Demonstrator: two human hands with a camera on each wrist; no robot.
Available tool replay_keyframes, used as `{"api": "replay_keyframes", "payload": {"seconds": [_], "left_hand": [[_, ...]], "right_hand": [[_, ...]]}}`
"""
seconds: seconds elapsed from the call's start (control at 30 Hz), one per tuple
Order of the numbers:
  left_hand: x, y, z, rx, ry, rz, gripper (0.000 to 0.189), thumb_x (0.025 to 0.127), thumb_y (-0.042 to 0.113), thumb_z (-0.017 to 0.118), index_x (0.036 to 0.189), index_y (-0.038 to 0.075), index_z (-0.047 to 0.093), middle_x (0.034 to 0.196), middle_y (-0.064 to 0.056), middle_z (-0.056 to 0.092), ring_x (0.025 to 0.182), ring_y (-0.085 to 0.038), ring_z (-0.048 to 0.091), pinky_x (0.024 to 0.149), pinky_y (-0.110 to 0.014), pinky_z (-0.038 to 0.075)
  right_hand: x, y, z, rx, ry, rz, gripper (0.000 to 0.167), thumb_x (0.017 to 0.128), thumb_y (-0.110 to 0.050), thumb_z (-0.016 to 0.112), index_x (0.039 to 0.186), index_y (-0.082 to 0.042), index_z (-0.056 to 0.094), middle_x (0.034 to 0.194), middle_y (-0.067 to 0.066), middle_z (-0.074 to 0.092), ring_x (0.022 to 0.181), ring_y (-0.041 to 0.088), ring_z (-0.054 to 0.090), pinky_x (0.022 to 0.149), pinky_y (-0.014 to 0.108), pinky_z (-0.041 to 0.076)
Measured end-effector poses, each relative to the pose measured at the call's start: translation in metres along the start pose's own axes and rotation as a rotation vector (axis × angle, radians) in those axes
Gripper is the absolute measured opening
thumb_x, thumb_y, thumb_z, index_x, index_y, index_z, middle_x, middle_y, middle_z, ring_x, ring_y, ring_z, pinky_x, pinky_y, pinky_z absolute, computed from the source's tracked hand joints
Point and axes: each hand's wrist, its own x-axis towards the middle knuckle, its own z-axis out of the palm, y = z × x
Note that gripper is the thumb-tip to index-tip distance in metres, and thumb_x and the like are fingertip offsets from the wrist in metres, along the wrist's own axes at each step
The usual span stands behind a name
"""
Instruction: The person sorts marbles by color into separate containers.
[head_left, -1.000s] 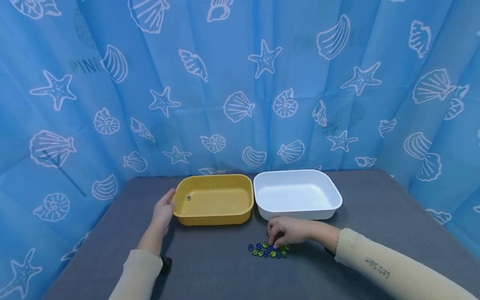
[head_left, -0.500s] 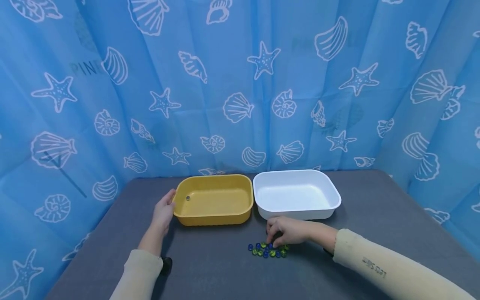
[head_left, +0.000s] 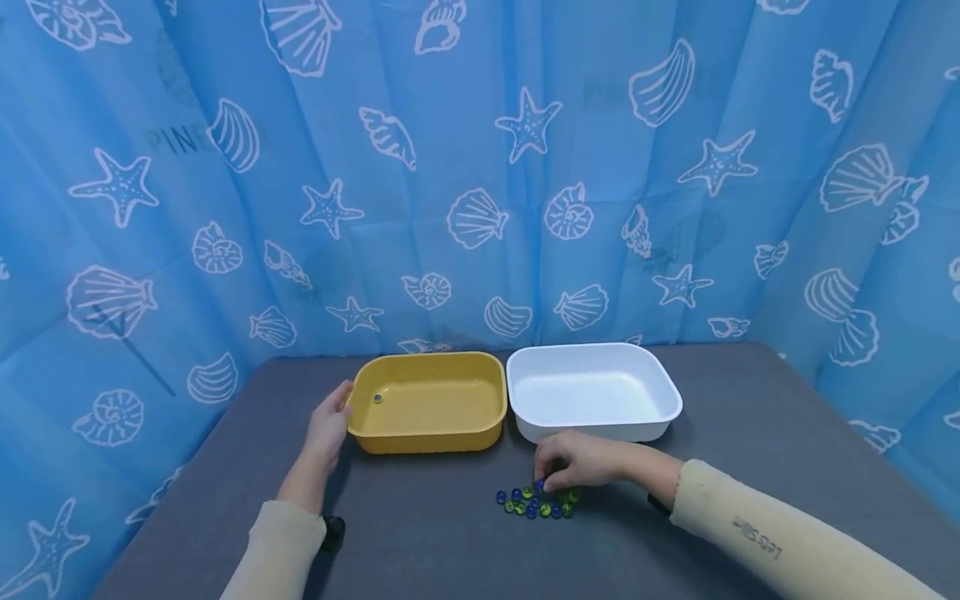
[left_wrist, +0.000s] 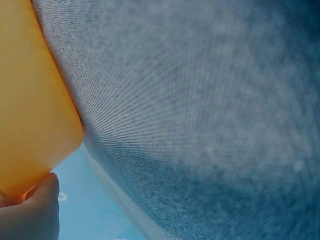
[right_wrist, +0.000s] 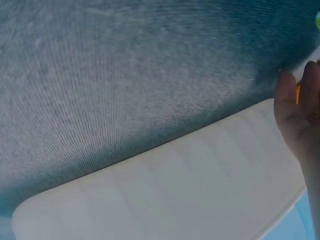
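Marbles (head_left: 532,512), small, rounded and glossy like glass, lie in a loose cluster on a bench (head_left: 420,533) covered with dark grey cloth, whose fine ribbed weave shows in both wrist views. Beyond them stand two smooth tubs with rounded corners and a plastic look: a yellow tub (head_left: 427,443) and, just beside it, a white tub (head_left: 630,432). Behind hangs a creased blue curtain (head_left: 420,92) printed with white shells and starfish.

The cluster sits below the fingertips of the right hand (head_left: 577,460), on the person's side of the white tub. That hand is drawn narrow, thumb and finger pinching one blue marble (head_left: 540,484) at the cluster's far edge; whether it is clear of the bench I cannot tell. Well apart from the cluster, the left hand (head_left: 327,425) grips the left end of the yellow tub.

Deep blue and yellow-green pieces mix in the group, some green ones with darker streaks, many touching or nearly so. Inside the yellow tub is a small round greyish spot (head_left: 377,398), too small to identify.
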Motion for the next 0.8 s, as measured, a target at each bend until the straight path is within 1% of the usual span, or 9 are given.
{"api": "replay_keyframes", "payload": {"seconds": [0.23,0.43,0.57,0.8], "left_hand": [[0.001,0.0,0.0,0.004,0.006,-0.014,0.052,0.106,0.004,0.026,0.156,0.007,0.013,0.161,-0.013,0.013,0.147,-0.03,0.009,0.117,-0.047,0.015],[0.001,0.0,0.001,0.002,0.007,-0.016,0.052,0.105,0.003,0.026,0.155,0.006,0.014,0.161,-0.013,0.014,0.147,-0.03,0.009,0.117,-0.047,0.016],[0.0,0.001,0.001,0.002,0.006,-0.014,0.052,0.105,0.003,0.026,0.155,0.006,0.014,0.161,-0.013,0.014,0.147,-0.03,0.01,0.117,-0.046,0.017],[0.001,0.001,-0.001,0.002,-0.002,-0.016,0.051,0.105,0.003,0.025,0.155,0.006,0.014,0.161,-0.013,0.013,0.147,-0.03,0.01,0.117,-0.046,0.017]], "right_hand": [[-0.002,-0.003,-0.006,0.089,0.022,-0.004,0.006,0.091,-0.012,0.069,0.096,-0.009,0.07,0.095,-0.005,0.065,0.087,0.002,0.057,0.08,0.024,0.053],[-0.002,-0.008,-0.013,0.121,0.036,-0.024,0.008,0.091,-0.011,0.068,0.097,-0.006,0.069,0.093,-0.003,0.066,0.085,0.004,0.056,0.081,0.026,0.054],[-0.001,-0.015,-0.019,0.127,0.053,-0.012,0.009,0.091,-0.011,0.068,0.097,-0.004,0.069,0.093,-0.003,0.065,0.087,0.006,0.056,0.082,0.029,0.055],[0.001,-0.026,-0.029,0.154,0.072,0.002,0.011,0.092,-0.012,0.067,0.099,-0.004,0.068,0.095,0.001,0.066,0.09,0.009,0.059,0.082,0.033,0.055]]}}
